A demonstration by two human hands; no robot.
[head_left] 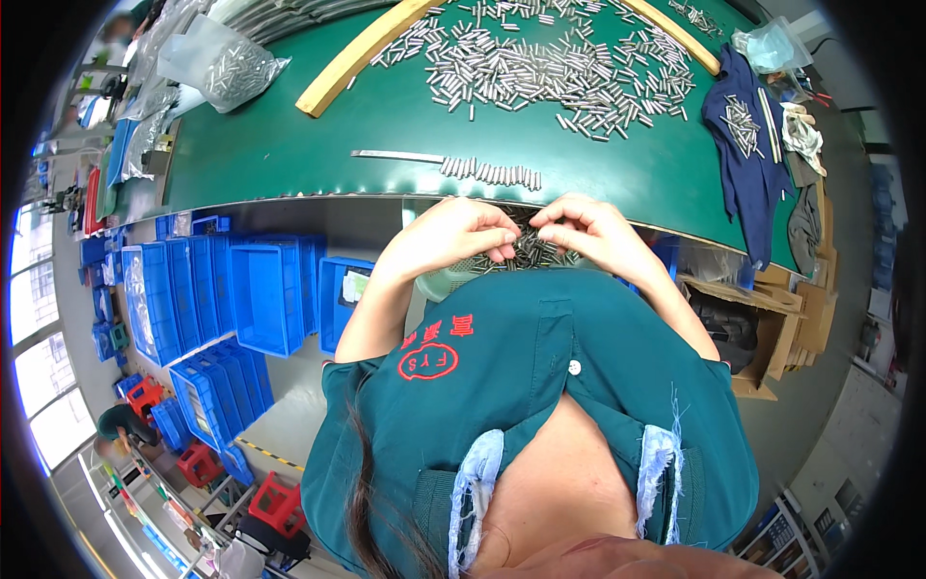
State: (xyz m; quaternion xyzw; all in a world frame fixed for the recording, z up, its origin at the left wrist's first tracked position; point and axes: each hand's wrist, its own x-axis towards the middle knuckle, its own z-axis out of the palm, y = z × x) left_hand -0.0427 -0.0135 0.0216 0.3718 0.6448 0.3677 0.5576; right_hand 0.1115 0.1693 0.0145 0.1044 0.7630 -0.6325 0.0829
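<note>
My left hand point(461, 232) and my right hand point(590, 234) face each other just below the near edge of the green table point(289, 159). Thumb and fingers are curled together on both hands; whatever they pinch is too small to make out. Beneath them a light green container holds many small metal pins point(529, 253), partly hidden by my hands and shirt. On the table just beyond my hands lies a row of short metal pins point(494, 174), with a flat metal strip point(397, 155) extending from its left end.
A large heap of pins point(559, 72) spreads between two wooden bars point(362, 58) at the far side. A plastic bag of pins point(231, 72) sits at far left. Dark blue cloth point(741, 159) with more pins lies at right. Blue crates point(262, 294) stand below left, a cardboard box point(772, 333) below right.
</note>
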